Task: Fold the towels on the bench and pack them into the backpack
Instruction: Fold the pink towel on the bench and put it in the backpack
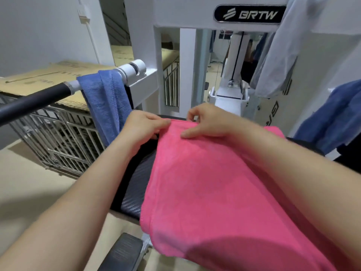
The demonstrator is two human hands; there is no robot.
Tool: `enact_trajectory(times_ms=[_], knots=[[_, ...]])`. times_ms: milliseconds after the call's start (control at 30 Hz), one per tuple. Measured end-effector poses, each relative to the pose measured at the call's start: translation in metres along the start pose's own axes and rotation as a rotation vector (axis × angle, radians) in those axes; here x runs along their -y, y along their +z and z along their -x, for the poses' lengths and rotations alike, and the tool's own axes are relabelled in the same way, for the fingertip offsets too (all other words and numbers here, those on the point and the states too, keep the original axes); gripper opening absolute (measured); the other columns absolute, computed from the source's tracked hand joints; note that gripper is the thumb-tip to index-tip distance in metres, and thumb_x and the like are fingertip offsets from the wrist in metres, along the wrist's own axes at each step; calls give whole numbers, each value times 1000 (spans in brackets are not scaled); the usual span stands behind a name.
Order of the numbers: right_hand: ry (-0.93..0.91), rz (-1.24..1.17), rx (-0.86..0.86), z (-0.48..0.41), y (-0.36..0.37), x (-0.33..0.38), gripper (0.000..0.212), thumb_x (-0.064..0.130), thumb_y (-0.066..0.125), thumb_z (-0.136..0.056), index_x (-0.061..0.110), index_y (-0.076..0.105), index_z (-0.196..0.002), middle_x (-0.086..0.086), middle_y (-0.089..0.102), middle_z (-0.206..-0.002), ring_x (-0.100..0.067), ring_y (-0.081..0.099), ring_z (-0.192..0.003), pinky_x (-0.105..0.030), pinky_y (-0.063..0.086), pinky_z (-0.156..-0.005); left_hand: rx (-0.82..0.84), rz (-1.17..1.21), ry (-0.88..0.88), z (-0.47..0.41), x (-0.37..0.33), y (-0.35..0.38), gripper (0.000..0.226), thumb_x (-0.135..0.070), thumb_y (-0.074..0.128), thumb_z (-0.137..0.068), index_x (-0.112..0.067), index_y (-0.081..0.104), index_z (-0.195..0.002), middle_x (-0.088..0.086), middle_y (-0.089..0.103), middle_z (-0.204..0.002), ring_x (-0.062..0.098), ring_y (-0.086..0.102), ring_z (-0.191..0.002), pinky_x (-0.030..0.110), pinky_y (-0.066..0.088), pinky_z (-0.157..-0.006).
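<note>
Centre to lower right of the frame, the spread towel [205,182] lies over the bench pad [132,184], which shows bare along the towel's left side. At its far edge, mid-frame, the left hand [144,124] pinches the left corner, and the right hand [207,122], just right of it, pinches the same edge. Left of the hands, a second towel [105,98] hangs over the bar [35,100] coming in from the left edge. Under the bar stands a wire cage [58,133] with cardboard [39,79] on top. Behind the bench, top centre, rises the machine frame [248,14].
</note>
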State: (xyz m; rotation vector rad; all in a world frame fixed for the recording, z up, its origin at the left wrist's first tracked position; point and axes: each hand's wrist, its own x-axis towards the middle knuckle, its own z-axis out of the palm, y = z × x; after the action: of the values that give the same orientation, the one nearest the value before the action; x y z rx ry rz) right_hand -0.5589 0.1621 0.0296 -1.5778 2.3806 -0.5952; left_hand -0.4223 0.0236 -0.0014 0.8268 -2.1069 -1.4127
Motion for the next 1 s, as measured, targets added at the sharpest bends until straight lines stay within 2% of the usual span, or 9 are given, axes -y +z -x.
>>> enact_trajectory(times_ms=[167, 267, 333, 500, 600, 667, 767, 900, 1000], knots=[[203, -52, 586, 34, -88, -70, 47, 50, 80, -67, 14, 75, -96, -6, 76, -96, -18, 70, -87, -34, 49, -96, -11, 251, -166, -10, 4, -34, 10, -1, 72, -78, -5, 72, -69, 1, 67, -56, 3, 60, -48, 11, 46, -49], [172, -104, 620, 34, -104, -95, 53, 55, 79, -66, 12, 76, -97, -20, 71, -104, -21, 54, -88, -43, 37, -96, 1, 271, -184, -15, -1, -37, 22, 11, 69, -74, -7, 75, -63, 4, 70, -60, 7, 65, -51, 12, 49, -50], [171, -47, 564, 25, -110, -99, 37, 48, 75, -75, 17, 77, -94, -10, 74, -102, -20, 58, -90, -48, 37, -107, -24, 197, -151, -19, -8, -32, 20, 11, 69, -74, -7, 74, -69, 3, 69, -58, 7, 64, -50, 13, 50, -51], [281, 82, 452, 1, -105, -104, 21, 30, 73, -84, 19, 70, -67, 8, 59, -64, -7, 52, -60, -23, 43, -61, -88, -152, -117, -34, -10, -41, 18, 3, 70, -78, -9, 75, -89, 10, 69, -75, 13, 57, -65, 19, 48, -62], [399, 112, 573, -4, -101, -104, 15, 29, 75, -82, 19, 72, -72, 5, 70, -73, -5, 63, -69, -20, 41, -61, -94, -358, -39, -40, -17, -45, 18, 1, 67, -79, -11, 78, -87, 3, 72, -74, 8, 59, -63, 20, 48, -66], [350, 143, 420, -12, -107, -101, 18, 33, 75, -82, 16, 75, -77, 6, 72, -71, -8, 64, -71, -26, 43, -65, -136, -534, 44, -45, -26, -45, 21, -4, 62, -78, -20, 77, -77, -6, 68, -62, 11, 61, -62, 22, 45, -63], [203, 118, -108, -31, -124, -87, 19, 29, 72, -83, 12, 77, -76, -2, 72, -69, -14, 61, -63, -32, 51, -67, -383, -721, 200, -59, -48, -49, 19, -12, 57, -78, -19, 74, -72, 7, 69, -69, 30, 65, -81, 31, 43, -63], [75, 18, -749, -40, -166, -55, 17, 24, 69, -83, 12, 78, -91, -9, 75, -87, -21, 65, -81, -33, 49, -78, -710, -362, 470, -69, -110, -73, 28, -19, 52, -79, -16, 76, -92, 7, 75, -86, 25, 69, -84, 34, 53, -76], [-60, 19, -1022, -16, -195, -31, 23, 28, 67, -82, 14, 77, -98, -9, 76, -92, -19, 66, -81, -34, 52, -80, -795, -147, 664, -54, -152, -91, 28, -19, 51, -77, -17, 75, -90, -1, 73, -83, 14, 68, -75, 28, 55, -77]])
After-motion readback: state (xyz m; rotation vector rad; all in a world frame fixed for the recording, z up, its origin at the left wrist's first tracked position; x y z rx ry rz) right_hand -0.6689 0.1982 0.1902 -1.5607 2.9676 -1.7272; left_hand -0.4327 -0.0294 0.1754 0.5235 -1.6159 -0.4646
